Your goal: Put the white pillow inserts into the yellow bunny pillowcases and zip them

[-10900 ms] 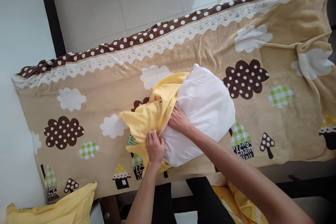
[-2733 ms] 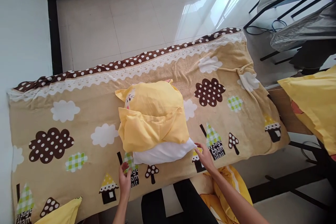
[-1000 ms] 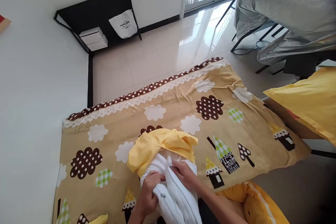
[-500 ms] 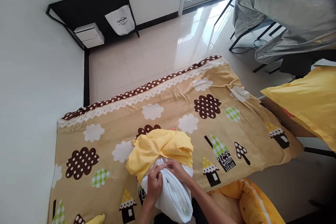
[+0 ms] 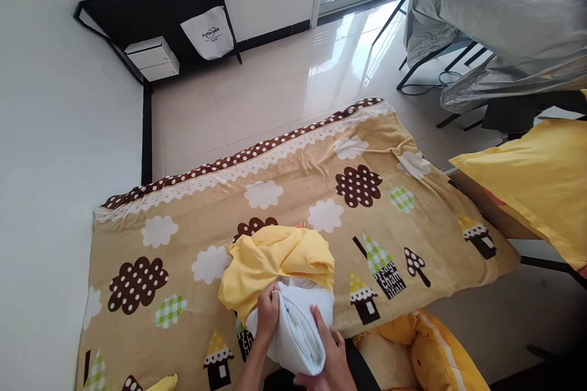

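Note:
A white pillow (image 5: 300,333) with a zip along one side is partly inside a bunched yellow pillowcase (image 5: 279,253), near my body at the blanket's front edge. My left hand (image 5: 267,313) is closed on the pillow's upper edge, beside the mouth of the case. Lower down, my right hand (image 5: 331,354) holds the pillow's right side and near end, its fingers spread over the white cloth. The far part of the pillow is hidden under the yellow fabric.
A tan patterned blanket (image 5: 183,238) covers the bed. Another yellow pillow (image 5: 536,177) stands at the right. An orange cushion (image 5: 431,354) lies at the near right. Plastic-covered furniture (image 5: 481,18) stands behind. White boxes (image 5: 153,60) and a white bag (image 5: 208,33) are by the far wall.
My right hand has moved from the case's mouth down to the pillow's near right side. My left hand stays at the pillow's upper edge. The zipped side has turned slightly.

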The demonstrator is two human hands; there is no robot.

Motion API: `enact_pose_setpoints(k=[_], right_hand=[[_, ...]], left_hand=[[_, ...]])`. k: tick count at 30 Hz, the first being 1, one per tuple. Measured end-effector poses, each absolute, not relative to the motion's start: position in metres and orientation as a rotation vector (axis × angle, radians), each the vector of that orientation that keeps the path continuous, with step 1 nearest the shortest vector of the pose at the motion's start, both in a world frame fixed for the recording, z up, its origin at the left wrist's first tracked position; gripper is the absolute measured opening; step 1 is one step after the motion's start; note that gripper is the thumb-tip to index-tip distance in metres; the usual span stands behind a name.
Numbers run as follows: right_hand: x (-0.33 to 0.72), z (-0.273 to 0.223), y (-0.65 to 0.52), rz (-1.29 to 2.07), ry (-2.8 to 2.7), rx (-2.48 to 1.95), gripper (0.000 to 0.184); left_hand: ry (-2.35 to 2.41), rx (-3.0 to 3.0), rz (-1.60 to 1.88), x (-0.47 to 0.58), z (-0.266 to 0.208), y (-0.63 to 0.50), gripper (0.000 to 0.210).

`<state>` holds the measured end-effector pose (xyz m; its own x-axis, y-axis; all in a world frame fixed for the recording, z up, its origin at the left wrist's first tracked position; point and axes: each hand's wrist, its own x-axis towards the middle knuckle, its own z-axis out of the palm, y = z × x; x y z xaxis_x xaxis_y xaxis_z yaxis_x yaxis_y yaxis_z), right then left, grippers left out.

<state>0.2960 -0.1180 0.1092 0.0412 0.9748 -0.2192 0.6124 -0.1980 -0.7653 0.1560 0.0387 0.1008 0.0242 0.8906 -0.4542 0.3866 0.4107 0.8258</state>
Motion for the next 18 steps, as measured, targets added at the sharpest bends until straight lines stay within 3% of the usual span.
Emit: enact_pose_setpoints(k=[6, 13, 18], right_hand=[[0.269, 0.099, -0.065, 0.888, -1.683, -1.917, 0.077], [0.301, 0.109, -0.064, 1.166, -1.855, -1.813, 0.055], [0.311, 0.112, -0.061, 1.244, -1.784, -1.960, 0.065]], left_hand=[[1.500, 1.108, 0.520, 0.157, 0.089, 0.044, 0.022], [1.663, 1.745, 0.552, 0.114, 0.096, 0.039, 0.022], [1.723, 2.126, 0.592, 0.081, 0.091, 0.012, 0.022]])
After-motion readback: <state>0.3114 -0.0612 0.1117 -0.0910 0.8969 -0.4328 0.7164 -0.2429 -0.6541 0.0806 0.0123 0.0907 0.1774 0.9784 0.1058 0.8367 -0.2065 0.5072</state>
